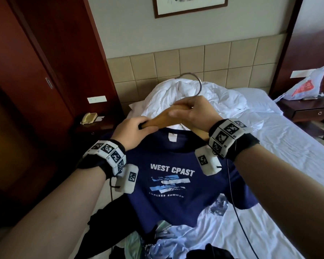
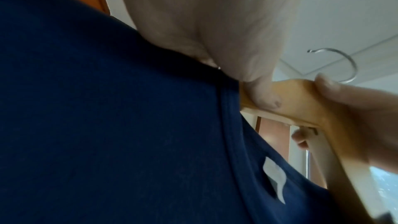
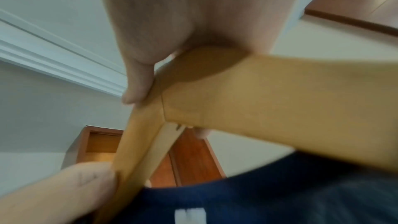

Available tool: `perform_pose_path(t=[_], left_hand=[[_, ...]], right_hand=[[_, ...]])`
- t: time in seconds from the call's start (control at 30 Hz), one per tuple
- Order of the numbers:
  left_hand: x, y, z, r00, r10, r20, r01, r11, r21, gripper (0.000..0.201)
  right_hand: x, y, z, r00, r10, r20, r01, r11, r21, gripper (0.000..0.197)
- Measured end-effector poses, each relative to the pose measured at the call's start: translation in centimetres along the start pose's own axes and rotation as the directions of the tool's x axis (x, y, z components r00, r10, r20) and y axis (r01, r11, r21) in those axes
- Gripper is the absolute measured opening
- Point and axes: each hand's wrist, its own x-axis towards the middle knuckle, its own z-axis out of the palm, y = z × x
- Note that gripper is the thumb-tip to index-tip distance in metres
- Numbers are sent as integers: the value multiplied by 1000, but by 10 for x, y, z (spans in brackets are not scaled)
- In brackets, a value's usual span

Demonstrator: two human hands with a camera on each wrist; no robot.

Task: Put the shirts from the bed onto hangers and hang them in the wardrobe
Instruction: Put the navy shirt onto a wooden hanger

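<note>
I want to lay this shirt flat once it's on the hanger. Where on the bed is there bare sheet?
Bare sheet lies to the right of the navy shirt, between it and the bed's right edge, below the rumpled white duvet. The near left is crowded: a pile of clothes lies under the shirt's hem. Both hands hold the wooden hanger.

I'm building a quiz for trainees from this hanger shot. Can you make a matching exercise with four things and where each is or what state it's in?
Things:
1. navy T-shirt
2. wooden hanger
3. telephone
4. plastic bag

Places or states:
A. on the nightstand right of the bed
B. gripped by the left hand and the right hand
C. on the dark nightstand left of the bed
D. held up over the bed, collar at the hanger

Pairs: 1-D, 2-B, 3-C, 4-A
</note>
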Motion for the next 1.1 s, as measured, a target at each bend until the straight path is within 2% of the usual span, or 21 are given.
perform_pose_path(t=[0.1,0.17,0.3,0.47,0.53,0.83,0.97,1.1], left_hand=[[2,3,-5,996,-48,-79,51,998,36,30],[3,4,-8,992,-77,-102,81,996,35,37],[5,5,-11,991,-79,-107,75,996,-40,37],[5,-7,-21,992,-94,-84,81,986,-142,39],[5,-12,-23,990,-105,-98,89,984,-154,32],[3,-11,-19,982,-60,-178,38,992,-123,16],[7,-2,-19,961,-19,-277,-13,993,-114,14],[11,9,-19,935,56,-350,-90,993,-82,12]], right_hand=[[-6,18,3,990,-3,-141,5,1000,15,42],[-10,27,7,988,7,-157,-5,1000,16,38],[-8,29,10,982,-18,-190,22,1000,17,30],[-2,26,0,975,-44,-219,36,999,-40,46],[1,26,-4,970,-50,-240,37,998,-60,49],[5,29,-12,971,-55,-232,35,995,-89,52],[5,26,-19,969,-76,-235,54,994,-96,45],[8,21,-23,983,-67,-172,31,978,-206,36]])
